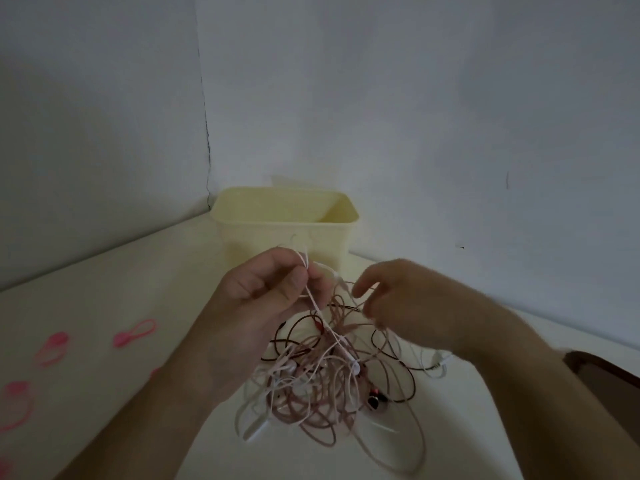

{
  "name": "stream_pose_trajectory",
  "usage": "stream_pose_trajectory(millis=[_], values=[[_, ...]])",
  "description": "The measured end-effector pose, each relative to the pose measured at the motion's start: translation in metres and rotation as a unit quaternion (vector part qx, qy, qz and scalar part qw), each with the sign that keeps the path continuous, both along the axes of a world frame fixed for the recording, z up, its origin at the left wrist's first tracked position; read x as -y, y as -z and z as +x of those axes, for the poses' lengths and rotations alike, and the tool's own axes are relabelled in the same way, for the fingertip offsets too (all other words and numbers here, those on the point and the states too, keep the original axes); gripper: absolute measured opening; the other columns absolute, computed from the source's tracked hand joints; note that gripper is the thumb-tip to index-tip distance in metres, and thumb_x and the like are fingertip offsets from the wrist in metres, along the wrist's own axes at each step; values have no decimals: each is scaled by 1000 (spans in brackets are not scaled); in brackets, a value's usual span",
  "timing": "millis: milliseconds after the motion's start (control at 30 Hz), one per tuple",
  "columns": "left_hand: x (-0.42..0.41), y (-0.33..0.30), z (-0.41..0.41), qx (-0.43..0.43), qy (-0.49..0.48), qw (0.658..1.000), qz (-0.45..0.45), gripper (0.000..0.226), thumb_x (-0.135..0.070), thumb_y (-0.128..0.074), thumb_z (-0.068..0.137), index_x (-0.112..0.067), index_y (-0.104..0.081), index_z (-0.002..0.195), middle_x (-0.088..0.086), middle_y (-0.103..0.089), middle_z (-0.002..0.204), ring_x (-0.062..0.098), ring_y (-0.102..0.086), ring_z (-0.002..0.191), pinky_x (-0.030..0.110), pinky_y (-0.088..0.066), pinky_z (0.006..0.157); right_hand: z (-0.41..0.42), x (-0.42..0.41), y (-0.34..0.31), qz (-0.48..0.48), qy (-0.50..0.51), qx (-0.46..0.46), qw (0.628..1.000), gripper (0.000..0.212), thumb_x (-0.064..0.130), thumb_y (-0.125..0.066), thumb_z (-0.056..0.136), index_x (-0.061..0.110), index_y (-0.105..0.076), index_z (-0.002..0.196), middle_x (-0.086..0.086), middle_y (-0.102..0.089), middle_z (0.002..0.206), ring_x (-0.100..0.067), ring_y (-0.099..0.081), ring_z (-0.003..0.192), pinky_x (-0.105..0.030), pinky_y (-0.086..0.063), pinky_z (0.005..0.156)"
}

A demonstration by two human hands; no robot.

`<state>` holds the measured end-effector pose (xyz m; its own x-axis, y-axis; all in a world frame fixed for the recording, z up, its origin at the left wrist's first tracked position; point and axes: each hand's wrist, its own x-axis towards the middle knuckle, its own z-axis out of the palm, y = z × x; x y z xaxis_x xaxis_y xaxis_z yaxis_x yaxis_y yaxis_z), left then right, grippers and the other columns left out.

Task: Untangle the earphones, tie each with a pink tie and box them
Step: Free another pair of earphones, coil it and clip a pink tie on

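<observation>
Along the left edge of the frame, several pink ties (52,348) are laid flat on the cream table (166,278), well apart from the cables; one looped tie (135,333) is positioned slightly right of the others, and further ties are cut off by the lower left border. Left of centre, the left hand (263,296) is raised above the table with its fingers curled, and a thin pale cable (313,299) is pinched between its thumb and fingertips. This cable is drawn taut downward from the pinch into the tangle of earphones (325,379), which is heaped on the table at lower centre. The tangle is composed of pale pink, white and dark brown cables looped through one another; individual sets cannot be told apart. A dark earbud (375,400) is seen at the right side of the heap. Behind the hands, at the centre of the frame, the pale yellow box (287,226) is set upright on the table near the wall corner, with its top open. Right of centre, the right hand (394,299) is held over the tangle with its fingers loosely bent; the fingertips are blurred, and whether a strand is gripped cannot be told. At the right edge, a dark brown object (606,372) is partly visible beside the right forearm.
</observation>
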<state>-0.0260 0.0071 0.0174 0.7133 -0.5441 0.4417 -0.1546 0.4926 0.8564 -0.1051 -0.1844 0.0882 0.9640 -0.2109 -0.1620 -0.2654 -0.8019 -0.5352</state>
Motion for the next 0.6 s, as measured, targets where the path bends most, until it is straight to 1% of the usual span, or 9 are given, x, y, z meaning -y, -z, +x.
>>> stream_pose_trajectory(millis=[33, 100, 167, 200, 267, 367, 433, 500, 600], values=[[1, 0, -1, 5, -3, 1000, 2, 15, -19, -62, 93, -9, -73, 94, 18, -67, 91, 30, -67, 91, 34, -56, 86, 0, -3, 0, -39, -38, -18, 998, 35, 14, -62, 93, 30, -68, 124, 9, -70, 115, -6, -63, 81, -21, -47, 66], [1, -1, -1, -1, -10, 1000, 0, 14, -16, -61, 96, -7, -71, 95, 18, -68, 93, 30, -66, 92, 33, -56, 83, -1, -8, 0, -72, -114, -54, 989, 45, 20, -67, 92, 37, -61, 134, 15, -63, 118, -2, -60, 90, -23, -52, 75], [1, 0, 0, -18, -10, 1000, -10, 13, -10, -58, 100, -5, -69, 97, 18, -69, 96, 32, -68, 93, 36, -57, 83, -2, -15, 4, -97, -147, -64, 982, 39, 37, -75, 91, 38, -64, 129, 16, -65, 111, -4, -63, 95, -30, -57, 87], [1, 0, 0, -30, -5, 999, -18, 14, -8, -55, 100, -4, -68, 97, 18, -69, 97, 33, -69, 94, 37, -58, 84, 0, -18, 8, -104, -141, -52, 983, 31, 44, -76, 91, 36, -69, 120, 15, -67, 106, -4, -64, 93, -33, -58, 88], [1, 0, -1, -58, 18, 998, -33, 18, -7, -51, 100, -5, -68, 96, 19, -70, 101, 34, -72, 98, 40, -59, 88, 6, -21, 20, -113, -107, -3, 988, 16, 46, -73, 93, 30, -75, 95, 12, -70, 92, -7, -66, 84, -36, -61, 82], [2, -1, -2, -79, 30, 995, -46, 18, -7, -50, 98, -6, -68, 95, 20, -71, 102, 37, -72, 103, 41, -58, 93, 13, -9, 28, -139, -40, 52, 988, 22, 37, -72, 94, 26, -71, 75, 8, -70, 76, -11, -68, 72, -36, -61, 70], [2, -1, -1, -95, 28, 993, -56, 18, -8, -51, 98, -6, -68, 95, 18, -71, 99, 37, -72, 102, 40, -59, 94, 12, 1, 22, -131, -15, 64, 989, 24, 39, -77, 92, 25, -68, 74, 8, -69, 74, -10, -66, 68, -32, -58, 65], [2, 0, -1, -108, 34, 991, -69, 21, -8, -49, 99, -7, -69, 94, 16, -71, 96, 34, -72, 99, 39, -59, 94, 8, 11, 17, -126, -9, 56, 990, 23, 41, -80, 90, 25, -68, 77, 8, -70, 79, -9, -66, 72, -30, -56, 67], [4, 2, -2, -103, 40, 992, -56, 20, -9, -49, 100, -7, -68, 94, 15, -68, 91, 34, -72, 96, 41, -59, 93, 7, 16, 18, -147, -21, 35, 988, 14, 31, -78, 91, 31, -70, 80, 12, -70, 87, -5, -65, 79, -27, -57, 71]])
